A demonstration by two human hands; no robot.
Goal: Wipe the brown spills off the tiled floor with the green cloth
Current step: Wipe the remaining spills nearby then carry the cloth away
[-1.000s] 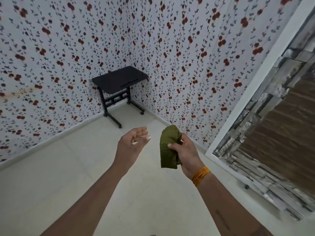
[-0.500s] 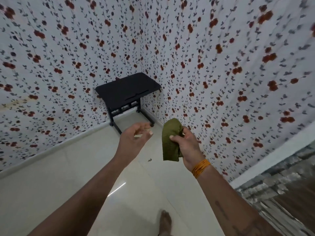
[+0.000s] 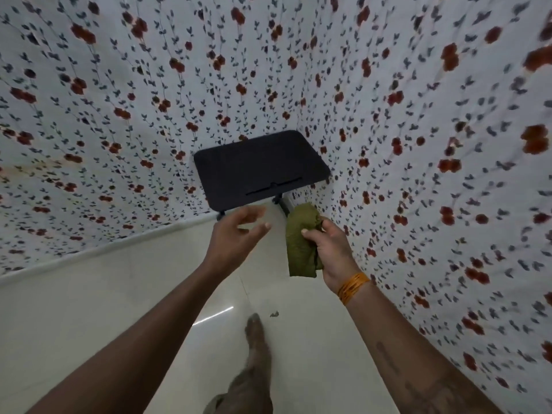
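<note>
A small black desk (image 3: 258, 167) with a flat, rounded-corner top and a thin slot near its front edge stands in the corner, where two walls covered in white floral wallpaper (image 3: 119, 100) with red blooms meet. The glossy cream tiled floor (image 3: 89, 309) carries one small brown spill (image 3: 274, 314) just beside a bare foot (image 3: 257, 333). The right hand (image 3: 331, 249), an orange bangle (image 3: 352, 286) on its wrist, grips the crumpled, soft green cloth (image 3: 300, 240) in the air, thumb pinching it against the fingers. The left hand (image 3: 236, 234) hovers beside it, fingers loosely spread, holding nothing. No writing is readable.
</note>
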